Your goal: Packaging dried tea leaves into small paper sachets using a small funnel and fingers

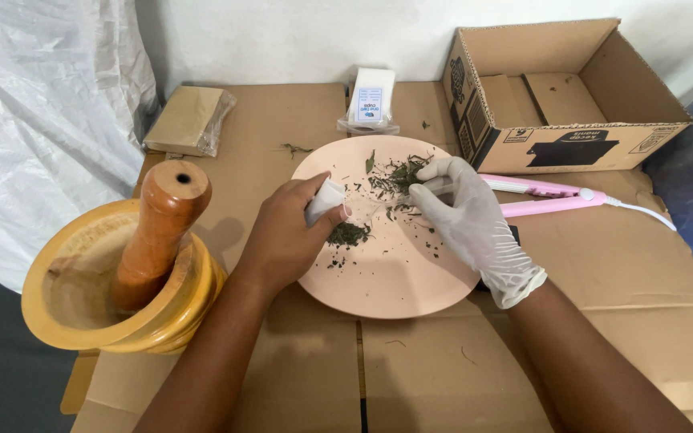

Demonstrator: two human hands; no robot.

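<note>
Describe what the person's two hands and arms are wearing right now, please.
The left hand is bare, with no glove, and its forearm shows no sleeve. The right hand wears a thin white disposable glove, its cuff bunched at the wrist; the forearm above is unsleeved. No watch or jewellery shows.

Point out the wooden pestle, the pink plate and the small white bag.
wooden pestle point(158, 232): head view, middle of its shaft.
pink plate point(395, 281): head view, bare near part.
small white bag point(324, 199): head view, its side above the left hand's fingers.
</note>
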